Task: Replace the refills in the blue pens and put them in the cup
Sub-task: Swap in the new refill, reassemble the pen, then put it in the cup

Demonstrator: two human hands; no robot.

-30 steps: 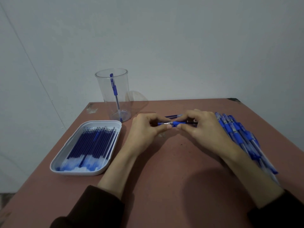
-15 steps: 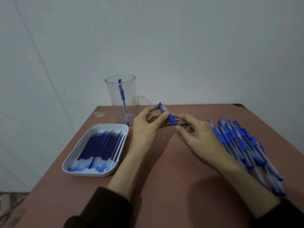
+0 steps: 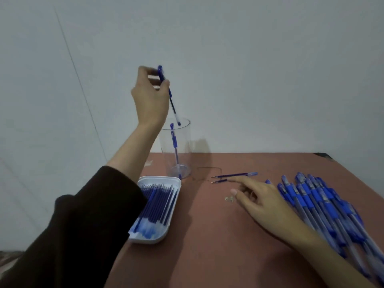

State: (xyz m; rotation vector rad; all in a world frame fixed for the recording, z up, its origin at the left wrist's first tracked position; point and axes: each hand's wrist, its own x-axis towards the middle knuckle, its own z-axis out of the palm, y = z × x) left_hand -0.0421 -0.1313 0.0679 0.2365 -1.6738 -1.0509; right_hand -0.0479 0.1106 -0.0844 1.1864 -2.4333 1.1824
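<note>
Head view showed the left hand (image 3: pixel 150 96) raised above the clear cup (image 3: pixel 185 146), thumb and fingers pinching a blue pen (image 3: pixel 171 99) near its upper end. That pen hung tilted, tip down, with the tip right at the cup's mouth (whether just inside the rim or just above it could not be told). Another blue pen (image 3: pixel 174 142) already stood in the cup, leaning against its wall.

The right hand (image 3: pixel 268 204) lay low over the brown table (image 3: pixel 207 256) with fingers spread and loose, holding nothing. Its index finger reached to the lower of two loose refills (image 3: pixel 234 175) lying side by side near the cup; actual contact could not be made out.

A white tray (image 3: pixel 160 178) of blue refills (image 3: pixel 158 204) sat just in front of the cup, partly behind the dark left sleeve (image 3: pixel 83 225). A pile of blue pens (image 3: pixel 311 200) lay on the table's right side, beside the right hand and wrist.
</note>
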